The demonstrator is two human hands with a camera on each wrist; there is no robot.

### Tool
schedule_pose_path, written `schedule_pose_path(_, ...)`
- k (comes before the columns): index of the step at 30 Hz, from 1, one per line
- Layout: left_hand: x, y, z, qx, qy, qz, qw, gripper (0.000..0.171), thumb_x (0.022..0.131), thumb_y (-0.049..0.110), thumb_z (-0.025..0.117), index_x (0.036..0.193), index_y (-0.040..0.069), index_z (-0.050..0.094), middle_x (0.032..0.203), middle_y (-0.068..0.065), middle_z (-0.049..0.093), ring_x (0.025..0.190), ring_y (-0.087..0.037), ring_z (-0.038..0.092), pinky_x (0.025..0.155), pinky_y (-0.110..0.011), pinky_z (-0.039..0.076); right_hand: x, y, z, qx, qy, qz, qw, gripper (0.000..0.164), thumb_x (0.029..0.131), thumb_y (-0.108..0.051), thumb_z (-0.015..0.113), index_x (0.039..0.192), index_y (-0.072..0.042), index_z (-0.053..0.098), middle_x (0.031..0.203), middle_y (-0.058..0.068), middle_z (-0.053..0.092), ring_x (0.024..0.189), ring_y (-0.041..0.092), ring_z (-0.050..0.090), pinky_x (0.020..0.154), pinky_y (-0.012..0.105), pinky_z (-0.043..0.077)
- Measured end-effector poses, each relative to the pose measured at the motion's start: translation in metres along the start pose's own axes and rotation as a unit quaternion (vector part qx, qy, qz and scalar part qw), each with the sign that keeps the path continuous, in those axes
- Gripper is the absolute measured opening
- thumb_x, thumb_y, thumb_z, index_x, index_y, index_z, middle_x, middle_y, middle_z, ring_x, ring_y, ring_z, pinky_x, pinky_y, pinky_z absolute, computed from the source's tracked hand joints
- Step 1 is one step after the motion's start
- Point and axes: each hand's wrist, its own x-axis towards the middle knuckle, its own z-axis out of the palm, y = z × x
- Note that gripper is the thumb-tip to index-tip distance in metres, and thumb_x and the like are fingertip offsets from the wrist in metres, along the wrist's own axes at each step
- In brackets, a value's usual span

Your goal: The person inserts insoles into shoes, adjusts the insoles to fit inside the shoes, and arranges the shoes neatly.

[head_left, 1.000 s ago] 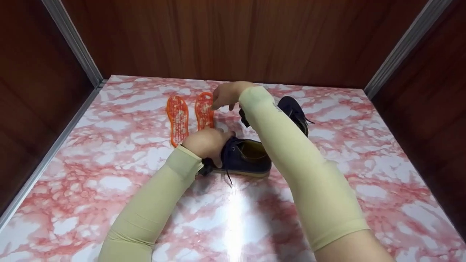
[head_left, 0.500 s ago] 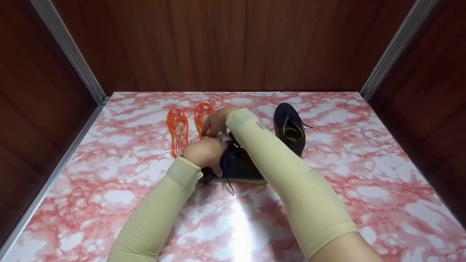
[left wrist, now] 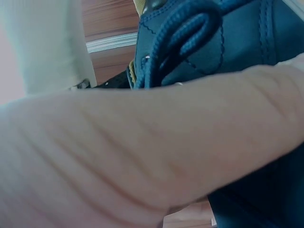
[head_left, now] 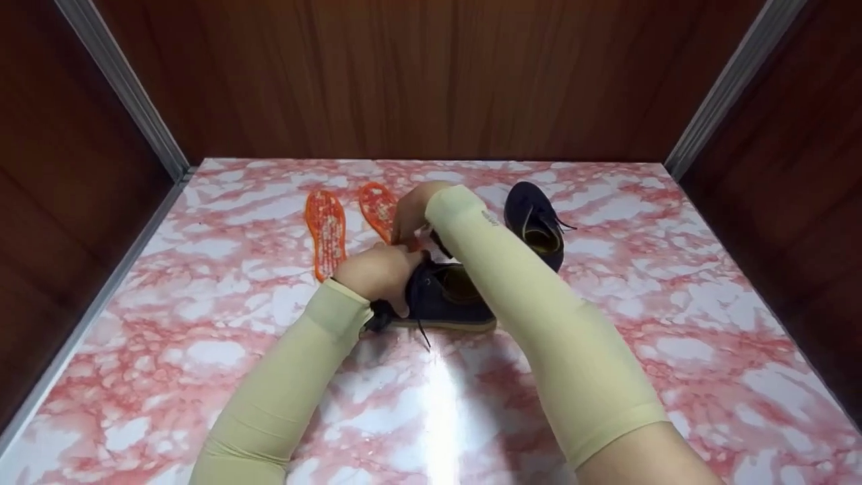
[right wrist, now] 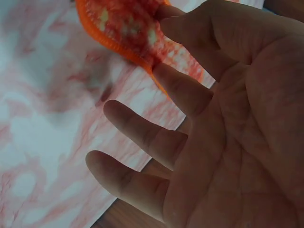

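My left hand [head_left: 377,273] grips the toe end of a navy lace-up shoe [head_left: 448,303] lying sideways on the surface. In the left wrist view the shoe's blue lace [left wrist: 185,38] loops above my thumb [left wrist: 190,142]. Just beyond, my right hand [head_left: 412,210] pinches one end of an orange-edged, red patterned insole [head_left: 377,202]. The right wrist view has the thumb on this insole [right wrist: 118,28] and the other fingers spread out. A matching insole [head_left: 326,232] lies flat on the left. Part of the gripped shoe is behind my right forearm.
A second navy shoe [head_left: 528,205] stands at the right rear, its toe pointing away. Wood-grain panels [head_left: 337,81] wall the red-and-white marbled tabletop [head_left: 202,350] at the back and both sides.
My right hand has come down onto the insole, whose near end has swung to the right. My left hand keeps its grip on the shoe. The head view has tilted slightly.
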Motion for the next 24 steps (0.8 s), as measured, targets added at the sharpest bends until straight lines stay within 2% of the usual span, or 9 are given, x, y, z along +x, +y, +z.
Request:
schedule_pose_path(3, 0.001, 0.0, -0.003, -0.005, -0.005, -0.01, 0.9999, 0.082, 0.075, 0.02, 0.099, 0.147, 0.018, 0.061, 0.139, -0.014, 0.074, 0.123, -0.043, 0.067, 0.103, -0.054, 0.058, -0.001, 0.006, -0.002, 0.04, 0.009, 0.037, 0.998, 0.038, 0.109, -0.04, 0.057, 0.14, -0.024, 0.072, 0.157, -0.002, 0.061, 0.146, 0.023, 0.054, 0.124, 0.043, 0.045)
schedule_pose_path(5, 0.001, 0.0, -0.003, -0.007, -0.007, -0.011, 0.9999, 0.082, 0.074, 0.02, 0.098, 0.147, 0.017, 0.061, 0.136, -0.015, 0.074, 0.122, -0.042, 0.067, 0.102, -0.054, 0.059, -0.006, 0.006, -0.002, 0.051, 0.017, 0.067, 0.996, 0.037, 0.107, -0.046, 0.06, 0.127, -0.018, 0.075, 0.145, 0.0, 0.065, 0.135, 0.023, 0.057, 0.118, 0.043, 0.048)
schedule_pose_path(9, 0.0, 0.0, -0.001, -0.011, -0.015, -0.011, 0.9998, 0.08, 0.075, 0.018, 0.098, 0.145, 0.016, 0.061, 0.132, -0.014, 0.075, 0.12, -0.039, 0.068, 0.1, -0.052, 0.059, -0.015, 0.005, 0.001, 0.023, 0.028, 0.11, 0.993, 0.04, 0.103, -0.047, 0.065, 0.126, -0.015, 0.074, 0.132, 0.003, 0.064, 0.118, 0.023, 0.056, 0.102, 0.041, 0.049)
schedule_pose_path(14, -0.002, -0.002, 0.003, -0.02, -0.012, -0.016, 0.9996, 0.081, 0.075, 0.018, 0.098, 0.147, 0.017, 0.062, 0.134, -0.011, 0.077, 0.119, -0.035, 0.07, 0.1, -0.051, 0.06, -0.01, 0.009, 0.008, -0.032, 0.052, 0.096, 0.993, 0.039, 0.102, -0.044, 0.067, 0.126, -0.014, 0.073, 0.122, 0.004, 0.065, 0.108, 0.023, 0.055, 0.093, 0.04, 0.047)
schedule_pose_path(20, -0.001, 0.0, 0.003, -0.022, -0.008, -0.012, 0.9996, 0.086, 0.075, 0.019, 0.099, 0.152, 0.019, 0.059, 0.13, -0.012, 0.078, 0.119, -0.038, 0.07, 0.101, -0.053, 0.06, 0.009, 0.025, 0.01, -0.032, 0.058, 0.096, 0.993, 0.029, 0.099, -0.041, 0.069, 0.114, -0.016, 0.07, 0.112, 0.001, 0.063, 0.102, 0.022, 0.055, 0.087, 0.039, 0.048)
schedule_pose_path(24, -0.001, -0.001, -0.001, -0.025, -0.002, 0.006, 0.9997, 0.087, 0.075, 0.016, 0.098, 0.152, 0.019, 0.058, 0.134, -0.014, 0.076, 0.121, -0.038, 0.07, 0.103, -0.053, 0.059, 0.015, 0.034, 0.007, -0.025, 0.056, 0.101, 0.993, 0.027, 0.096, -0.042, 0.07, 0.102, -0.016, 0.071, 0.103, 0.001, 0.062, 0.097, 0.023, 0.057, 0.082, 0.039, 0.047)
